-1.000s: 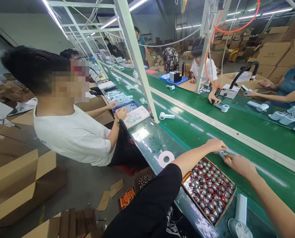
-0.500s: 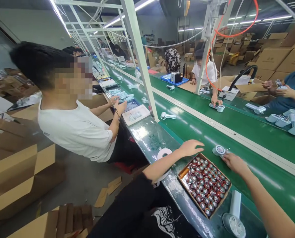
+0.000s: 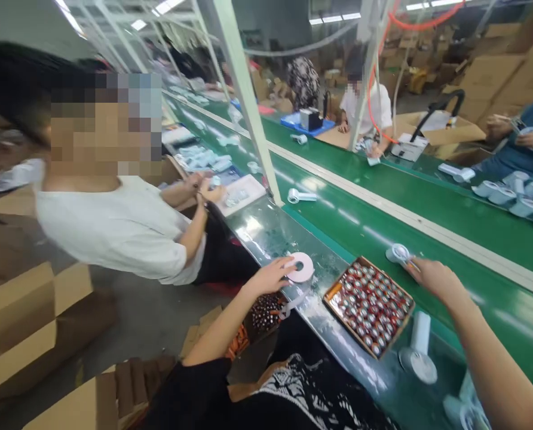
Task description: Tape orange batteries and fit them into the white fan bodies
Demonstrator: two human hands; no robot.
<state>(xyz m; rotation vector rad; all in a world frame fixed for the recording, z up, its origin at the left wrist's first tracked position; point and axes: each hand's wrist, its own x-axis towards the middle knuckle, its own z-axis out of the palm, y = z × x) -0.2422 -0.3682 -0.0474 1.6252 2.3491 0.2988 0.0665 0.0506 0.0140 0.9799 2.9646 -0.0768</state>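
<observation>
White tape roll (image 3: pixel 301 267) now met my open left hand (image 3: pixel 270 276), which had left the battery tray (image 3: pixel 368 306); my right hand (image 3: pixel 432 280) touched a white fan head (image 3: pixel 398 254) on the green conveyor surface (image 3: pixel 495 280), grip unclear.

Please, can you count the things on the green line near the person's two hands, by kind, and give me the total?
Tape rolls: 1, white tape roll
Trays: 1, tray of batteries
Fans: 3, a fan by the right hand, an upright fan, a fan cut off by the lower edge
Total: 5
</observation>
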